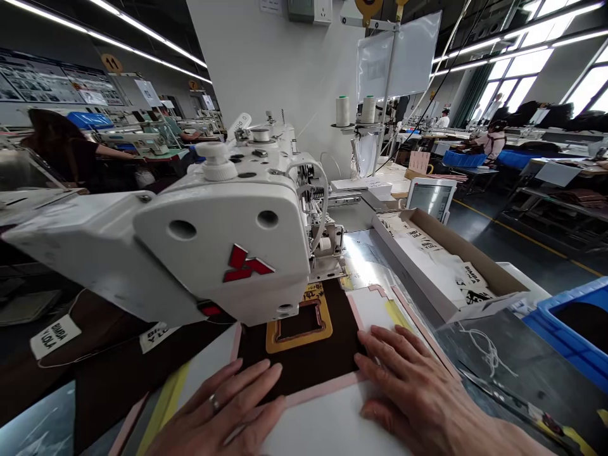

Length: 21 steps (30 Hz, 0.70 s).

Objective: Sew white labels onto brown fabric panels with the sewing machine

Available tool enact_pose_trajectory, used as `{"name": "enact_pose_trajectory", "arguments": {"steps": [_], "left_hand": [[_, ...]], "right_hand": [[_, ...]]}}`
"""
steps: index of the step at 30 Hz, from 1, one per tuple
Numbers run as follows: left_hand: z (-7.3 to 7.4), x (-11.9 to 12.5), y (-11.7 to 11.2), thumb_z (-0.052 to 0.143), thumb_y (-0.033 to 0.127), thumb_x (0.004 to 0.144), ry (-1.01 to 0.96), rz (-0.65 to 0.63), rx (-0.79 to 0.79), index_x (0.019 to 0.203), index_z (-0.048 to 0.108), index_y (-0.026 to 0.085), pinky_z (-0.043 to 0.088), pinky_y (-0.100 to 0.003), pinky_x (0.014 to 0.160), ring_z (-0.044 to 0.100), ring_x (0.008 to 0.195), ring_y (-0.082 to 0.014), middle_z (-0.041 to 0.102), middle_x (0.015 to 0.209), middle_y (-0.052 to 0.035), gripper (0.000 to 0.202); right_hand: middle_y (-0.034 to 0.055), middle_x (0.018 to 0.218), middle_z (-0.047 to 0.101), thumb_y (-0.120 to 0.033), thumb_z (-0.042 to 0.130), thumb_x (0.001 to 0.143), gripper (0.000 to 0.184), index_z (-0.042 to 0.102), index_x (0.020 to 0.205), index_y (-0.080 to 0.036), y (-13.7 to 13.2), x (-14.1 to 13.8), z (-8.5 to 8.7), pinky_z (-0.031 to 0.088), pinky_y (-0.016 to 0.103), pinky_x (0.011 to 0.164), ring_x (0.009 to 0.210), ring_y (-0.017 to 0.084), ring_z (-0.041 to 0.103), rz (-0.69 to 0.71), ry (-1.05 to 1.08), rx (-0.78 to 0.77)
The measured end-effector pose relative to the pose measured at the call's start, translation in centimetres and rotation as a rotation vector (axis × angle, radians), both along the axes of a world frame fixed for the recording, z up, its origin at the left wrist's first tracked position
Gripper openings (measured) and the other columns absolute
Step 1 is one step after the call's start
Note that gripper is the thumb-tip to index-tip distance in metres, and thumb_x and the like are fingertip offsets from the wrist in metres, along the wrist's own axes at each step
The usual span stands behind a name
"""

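A dark brown fabric piece lies flat under the head of a white sewing machine. A yellow frame with a rectangular opening presses on the fabric below the machine head. Around the fabric is a white template edged with pink tape. My left hand rests flat at the fabric's lower left, fingers stretched out, a ring on one finger. Flat across the template and the fabric's right edge lies my right hand, its fingers spread. Neither hand grips anything. The needle area is hidden behind the machine head.
A cardboard box of printed white fabric labels stands to the right, beside a blue bin. Tweezers or snips lie near my right wrist. On the left, dark fabric carries a white label. Thread cones stand behind.
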State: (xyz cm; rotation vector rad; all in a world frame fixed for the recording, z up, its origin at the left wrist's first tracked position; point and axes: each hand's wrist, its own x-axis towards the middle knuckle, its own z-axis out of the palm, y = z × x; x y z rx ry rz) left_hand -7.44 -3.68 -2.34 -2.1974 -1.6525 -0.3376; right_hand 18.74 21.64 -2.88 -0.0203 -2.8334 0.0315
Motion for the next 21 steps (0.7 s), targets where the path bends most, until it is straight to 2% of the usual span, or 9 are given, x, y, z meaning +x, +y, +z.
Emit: {"name": "enact_pose_trajectory", "arguments": {"steps": [3, 6, 9, 13, 17, 21], "left_hand": [[1.3, 1.7, 1.6, 0.062, 0.041, 0.104, 0.010, 0.010, -0.084, 0.143, 0.064, 0.027, 0.045, -0.035, 0.122, 0.058, 0.141, -0.0236, 0.056, 0.158, -0.0030, 0.041], [1.4, 2.7, 2.5, 0.061, 0.051, 0.106, 0.035, 0.023, -0.159, 0.149, 0.061, 0.027, 0.052, -0.039, 0.113, 0.061, 0.138, -0.0274, 0.054, 0.159, -0.0066, 0.049], [0.6, 2.9, 2.7, 0.060, 0.051, 0.107, 0.015, 0.058, -0.212, 0.153, 0.057, 0.028, 0.053, -0.044, 0.108, 0.063, 0.134, -0.0306, 0.055, 0.159, -0.0076, 0.052], [0.0, 2.8, 2.5, 0.059, 0.048, 0.108, -0.034, 0.078, -0.247, 0.154, 0.055, 0.027, 0.049, -0.048, 0.110, 0.061, 0.134, -0.0320, 0.053, 0.160, -0.0073, 0.051], [0.9, 3.0, 2.8, 0.057, 0.051, 0.109, -0.028, 0.075, -0.256, 0.154, 0.055, 0.029, 0.054, -0.047, 0.102, 0.063, 0.129, -0.0324, 0.059, 0.155, -0.0075, 0.051], [0.9, 3.5, 3.2, 0.062, 0.050, 0.106, -0.013, 0.100, -0.289, 0.157, 0.051, 0.032, 0.057, -0.052, 0.098, 0.064, 0.125, -0.0353, 0.059, 0.154, -0.0113, 0.055]], "right_hand": [[0.0071, 0.151, 0.063, -0.048, 0.060, 0.107, 0.042, 0.070, 0.137, -0.019, -0.3, -0.1, -0.3, 0.050, 0.069, 0.112, 0.140, 0.039, 0.058, -0.012, -0.044, -0.077], [0.0059, 0.154, 0.061, -0.049, 0.057, 0.109, 0.046, 0.066, 0.143, -0.019, -0.2, -0.2, 0.0, 0.039, 0.064, 0.123, 0.148, 0.034, 0.050, -0.042, -0.070, -0.209], [0.0087, 0.154, 0.061, -0.048, 0.054, 0.111, 0.045, 0.064, 0.146, -0.021, 0.4, -0.5, 1.2, 0.040, 0.060, 0.123, 0.148, 0.034, 0.049, -0.013, -0.144, -0.279], [0.0094, 0.162, 0.053, -0.055, 0.056, 0.109, 0.047, 0.064, 0.147, -0.029, 0.9, -0.7, 1.9, 0.037, 0.068, 0.122, 0.151, 0.039, 0.044, 0.038, -0.243, -0.267], [0.0097, 0.159, 0.056, -0.050, 0.056, 0.110, 0.048, 0.062, 0.148, -0.020, 0.7, -1.2, 1.7, 0.028, 0.072, 0.125, 0.154, 0.039, 0.039, 0.058, -0.249, -0.265], [0.0151, 0.149, 0.063, -0.044, 0.060, 0.109, 0.048, 0.063, 0.145, -0.014, 0.3, -2.4, 3.4, 0.037, 0.067, 0.122, 0.148, 0.037, 0.048, 0.084, -0.186, -0.337]]}}
